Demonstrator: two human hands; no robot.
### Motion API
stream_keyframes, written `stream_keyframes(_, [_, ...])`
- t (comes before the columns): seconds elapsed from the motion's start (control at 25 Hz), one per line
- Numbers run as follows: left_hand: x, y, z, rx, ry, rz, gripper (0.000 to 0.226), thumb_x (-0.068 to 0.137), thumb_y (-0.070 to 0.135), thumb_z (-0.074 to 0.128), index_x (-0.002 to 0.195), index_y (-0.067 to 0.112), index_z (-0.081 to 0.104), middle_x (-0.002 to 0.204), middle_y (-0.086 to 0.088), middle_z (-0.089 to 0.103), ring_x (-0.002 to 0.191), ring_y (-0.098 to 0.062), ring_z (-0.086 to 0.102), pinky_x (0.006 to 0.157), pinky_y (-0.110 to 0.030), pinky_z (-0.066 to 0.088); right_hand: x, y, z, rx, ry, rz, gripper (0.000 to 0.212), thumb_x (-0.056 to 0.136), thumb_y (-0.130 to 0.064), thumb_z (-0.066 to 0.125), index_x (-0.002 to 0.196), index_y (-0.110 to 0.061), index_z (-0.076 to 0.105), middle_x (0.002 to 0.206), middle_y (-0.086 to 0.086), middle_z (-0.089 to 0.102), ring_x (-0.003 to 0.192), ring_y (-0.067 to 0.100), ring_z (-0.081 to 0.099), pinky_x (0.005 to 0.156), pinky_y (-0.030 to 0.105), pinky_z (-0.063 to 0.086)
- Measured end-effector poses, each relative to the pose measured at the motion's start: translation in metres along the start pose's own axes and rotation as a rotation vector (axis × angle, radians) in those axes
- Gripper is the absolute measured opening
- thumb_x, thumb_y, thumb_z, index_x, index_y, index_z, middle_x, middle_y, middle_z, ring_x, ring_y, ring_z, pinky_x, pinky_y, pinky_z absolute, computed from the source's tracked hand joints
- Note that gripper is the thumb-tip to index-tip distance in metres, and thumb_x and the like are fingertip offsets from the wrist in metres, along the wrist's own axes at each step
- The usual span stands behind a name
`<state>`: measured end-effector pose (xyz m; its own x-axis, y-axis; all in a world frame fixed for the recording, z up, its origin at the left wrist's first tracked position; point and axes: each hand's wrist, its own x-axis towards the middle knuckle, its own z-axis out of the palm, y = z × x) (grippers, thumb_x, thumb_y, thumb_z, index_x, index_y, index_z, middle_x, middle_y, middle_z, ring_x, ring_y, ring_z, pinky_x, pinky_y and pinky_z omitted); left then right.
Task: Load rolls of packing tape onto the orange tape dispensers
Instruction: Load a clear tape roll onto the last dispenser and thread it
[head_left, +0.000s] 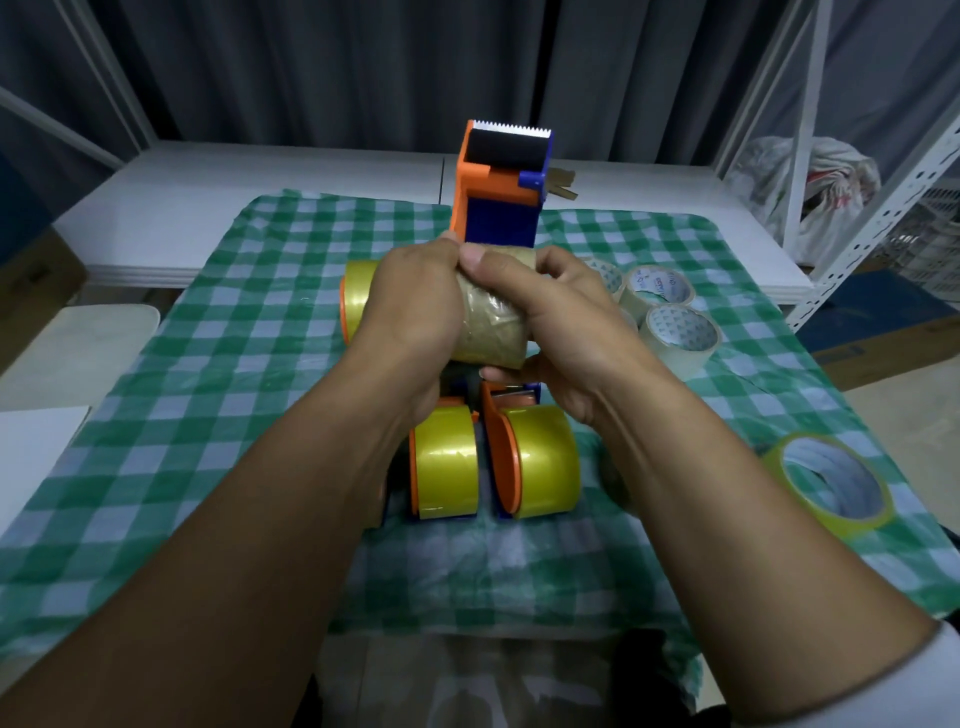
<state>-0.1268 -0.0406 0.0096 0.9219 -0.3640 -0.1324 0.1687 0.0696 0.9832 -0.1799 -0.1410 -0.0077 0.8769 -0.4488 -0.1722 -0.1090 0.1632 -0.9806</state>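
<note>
I hold an orange and blue tape dispenser (498, 182) upright above the table, its serrated blade at the top. A brownish clear tape roll (491, 322) sits at its lower end. My left hand (410, 317) grips the roll's left side and my right hand (561, 322) curls round its right side, thumb on top. Below my hands lie two dispensers loaded with yellow tape rolls (447, 462) (545, 460). Another loaded yellow roll (358, 296) shows behind my left hand.
A green checked cloth (234, 322) covers the table. Clear tape rolls (675, 332) (657, 283) lie to the right, and a loose yellow roll (831, 483) sits at the right edge. White metal shelving (883, 197) stands at the right; a white tabletop (260, 187) is behind.
</note>
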Motion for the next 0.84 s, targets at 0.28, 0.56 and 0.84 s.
stream_keyframes(0.28, [0.005, 0.002, -0.002, 0.059, 0.049, -0.07, 0.032, 0.107, 0.029, 0.046, 0.104, 0.007, 0.068, 0.092, -0.011, 0.073, 0.088, -0.024, 0.072, 0.08, -0.037, 0.059, 0.002, 0.011, -0.002, -0.073, 0.029, -0.194, 0.061, 0.067, -0.033, 0.09, 0.114, -0.015, 0.055, 0.112, 0.014, 0.071, 0.094, 0.032, 0.074, 0.075, 0.057, 0.062])
stream_keyframes(0.56, [0.016, -0.002, -0.011, 0.105, 0.115, -0.102, 0.04, 0.101, 0.04, 0.051, 0.116, 0.007, 0.068, 0.105, -0.015, 0.072, 0.102, -0.034, 0.068, 0.097, -0.053, 0.054, -0.001, 0.013, -0.014, -0.432, -0.035, -0.49, 0.064, 0.068, -0.033, 0.09, 0.118, -0.021, 0.051, 0.117, 0.01, 0.059, 0.106, 0.024, 0.061, 0.085, 0.039, 0.058])
stream_keyframes(0.84, [0.011, -0.003, -0.011, 0.105, 0.156, -0.035, 0.034, 0.105, 0.037, 0.049, 0.088, 0.011, 0.062, 0.091, -0.014, 0.068, 0.089, -0.032, 0.067, 0.093, -0.055, 0.056, -0.005, 0.003, -0.021, -0.5, -0.097, -0.498, 0.074, 0.067, -0.024, 0.094, 0.125, -0.021, 0.049, 0.12, 0.005, 0.056, 0.102, 0.002, 0.058, 0.081, 0.022, 0.054])
